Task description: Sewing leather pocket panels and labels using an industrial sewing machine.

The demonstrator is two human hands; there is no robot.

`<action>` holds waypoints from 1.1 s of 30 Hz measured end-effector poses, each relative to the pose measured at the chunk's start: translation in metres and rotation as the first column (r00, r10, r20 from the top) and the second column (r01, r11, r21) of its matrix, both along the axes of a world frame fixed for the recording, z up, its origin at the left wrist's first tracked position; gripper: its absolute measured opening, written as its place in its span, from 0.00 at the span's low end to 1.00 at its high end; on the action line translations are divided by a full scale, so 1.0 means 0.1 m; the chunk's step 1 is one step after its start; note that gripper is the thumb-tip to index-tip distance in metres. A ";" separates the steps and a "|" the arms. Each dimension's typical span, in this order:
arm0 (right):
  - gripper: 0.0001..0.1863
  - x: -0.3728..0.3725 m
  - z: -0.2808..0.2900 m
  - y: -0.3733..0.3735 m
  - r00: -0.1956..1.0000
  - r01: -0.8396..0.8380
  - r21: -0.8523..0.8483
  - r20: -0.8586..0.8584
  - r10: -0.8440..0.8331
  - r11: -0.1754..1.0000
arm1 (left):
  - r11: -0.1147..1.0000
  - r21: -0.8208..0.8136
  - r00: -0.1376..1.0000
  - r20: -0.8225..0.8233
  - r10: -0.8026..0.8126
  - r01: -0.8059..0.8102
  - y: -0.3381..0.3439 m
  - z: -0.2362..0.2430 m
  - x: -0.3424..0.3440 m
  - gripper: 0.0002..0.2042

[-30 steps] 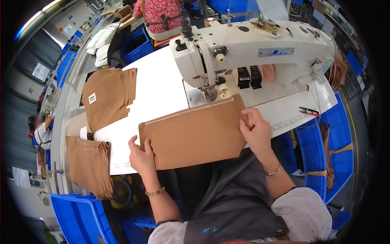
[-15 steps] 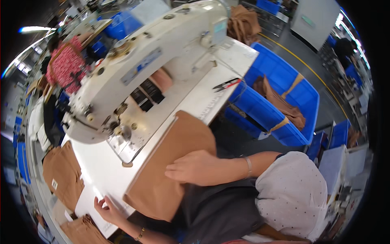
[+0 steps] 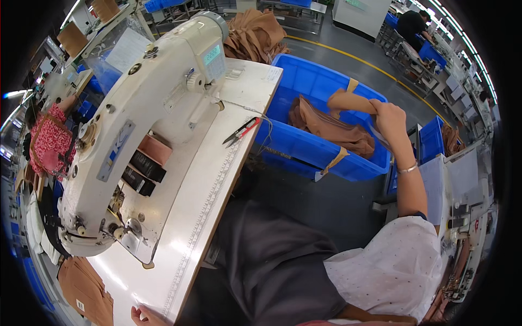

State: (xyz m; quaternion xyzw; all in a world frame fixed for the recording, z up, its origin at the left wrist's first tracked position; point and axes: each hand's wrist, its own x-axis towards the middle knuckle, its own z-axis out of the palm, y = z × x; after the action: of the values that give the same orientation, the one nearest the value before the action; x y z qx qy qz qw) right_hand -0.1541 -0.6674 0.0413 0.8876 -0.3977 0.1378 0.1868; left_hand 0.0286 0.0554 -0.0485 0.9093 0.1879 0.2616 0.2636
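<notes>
My right hand is stretched out over the far side of a blue plastic bin. It grips one end of a brown fabric piece, which hangs bent above the bin. More crumpled brown fabric lies inside. At the bottom edge of the view, my left hand rests by the front of the white sewing table. Its fingers are loosely bent and apart with nothing in them, and part of the hand is cut off. The sewing machine stands on the table to the left.
Red-handled thread snips lie near the table's edge, beside a printed measuring scale. Brown fabric pieces are stacked left of the table, and a brown fabric heap sits behind it. Another person works at far left.
My right hand has left the brown panel on the table and reached right to the bin, taking hold of fabric. That panel is gone from the table. The view has swung right.
</notes>
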 end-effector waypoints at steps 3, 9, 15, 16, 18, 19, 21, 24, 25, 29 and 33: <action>0.21 0.01 -0.22 -0.32 0.997 -0.003 0.044 0.075 0.000 0.999 | 0.999 0.010 0.998 -0.034 0.046 -0.046 0.01 -0.02 0.02 0.16; 0.21 0.14 -0.50 -0.33 0.957 -0.189 0.154 0.250 0.147 0.970 | 0.997 0.065 0.999 -0.020 0.047 -0.046 0.04 -0.04 0.00 0.17; 0.28 0.20 -1.11 -0.40 0.949 -0.206 0.917 0.102 0.297 0.343 | 0.997 0.062 0.998 -0.043 0.039 -0.036 -0.04 0.05 0.00 0.18; 0.32 0.25 -1.20 -0.50 0.963 -0.123 0.965 0.060 0.263 0.230 | 0.998 0.048 0.997 -0.063 0.054 -0.052 -0.06 0.07 0.00 0.19; 0.32 0.31 -1.46 -0.60 0.957 -0.032 0.962 -0.049 0.286 0.270 | 0.995 0.085 0.997 -0.064 0.053 -0.048 -0.11 0.11 -0.01 0.18; 0.32 0.34 -1.59 -0.64 0.942 0.063 0.947 -0.160 0.296 0.314 | 0.992 0.120 0.997 -0.068 0.043 -0.035 -0.13 0.12 -0.01 0.18; 0.31 0.42 -1.82 -0.74 0.876 0.239 0.880 -0.378 0.300 0.410 | 0.997 0.054 0.995 -0.074 0.059 -0.055 -0.14 0.13 -0.02 0.17; 0.32 0.50 -1.99 -0.83 0.801 0.455 0.832 -0.538 0.263 0.318 | 0.997 0.009 0.994 -0.077 0.081 -0.081 -0.09 0.10 0.00 0.16; 0.33 0.51 -1.99 -0.84 0.751 0.592 0.789 -0.614 0.243 0.164 | 0.996 0.028 0.993 -0.076 0.085 -0.083 -0.07 0.08 0.01 0.16; 0.35 0.57 -1.80 -0.71 0.766 0.245 0.885 -0.427 0.482 0.395 | 0.992 0.118 0.997 -0.060 0.051 -0.044 -0.02 0.03 0.06 0.16; 0.44 0.62 -1.43 -0.54 0.970 0.003 0.978 -0.055 0.238 0.210 | 0.997 0.057 0.997 -0.053 0.056 -0.053 -0.13 0.10 0.00 0.15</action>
State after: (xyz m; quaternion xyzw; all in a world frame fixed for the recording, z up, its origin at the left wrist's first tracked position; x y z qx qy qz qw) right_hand -0.0924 -0.7216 -0.1020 0.8452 -0.3076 -0.2133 -0.3815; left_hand 0.0284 0.0427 -0.0384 0.9175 0.2123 0.2490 0.2261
